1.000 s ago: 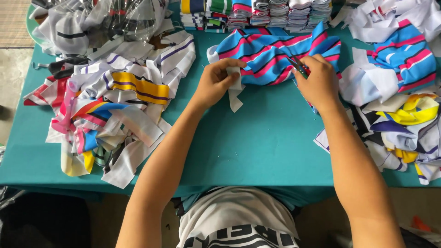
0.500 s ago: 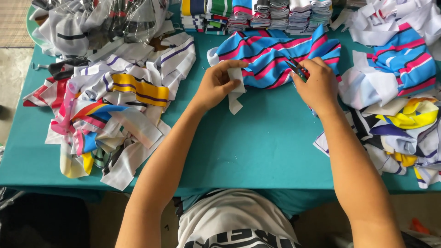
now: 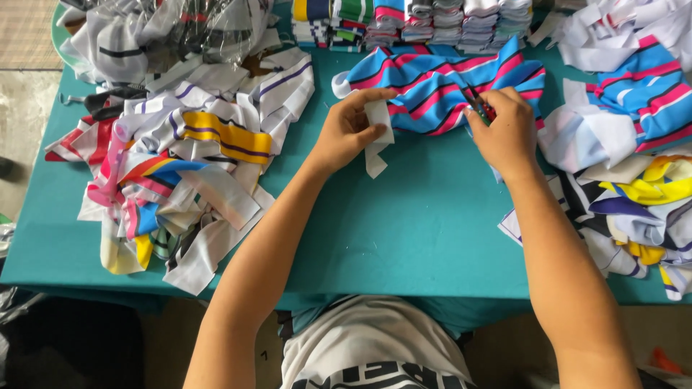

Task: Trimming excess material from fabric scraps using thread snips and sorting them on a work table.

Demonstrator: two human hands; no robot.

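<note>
A blue, pink and white striped fabric piece (image 3: 432, 86) lies spread at the far middle of a teal table (image 3: 404, 230). My left hand (image 3: 349, 130) pinches a white fabric strip (image 3: 376, 137) that hangs from the striped piece's near left edge. My right hand (image 3: 504, 130) is closed around small dark-handled snips (image 3: 479, 106), whose tip rests on the striped fabric. Both forearms reach in from the near edge.
A heap of striped fabric pieces (image 3: 187, 158) covers the table's left side, with a clear plastic bag (image 3: 166, 29) behind it. More cut pieces (image 3: 634, 180) pile up on the right. Folded stacks (image 3: 418, 21) line the far edge.
Both hands stay on the striped fabric. The left hand has shifted its grip slightly on the white strip; the right hand has barely moved.
</note>
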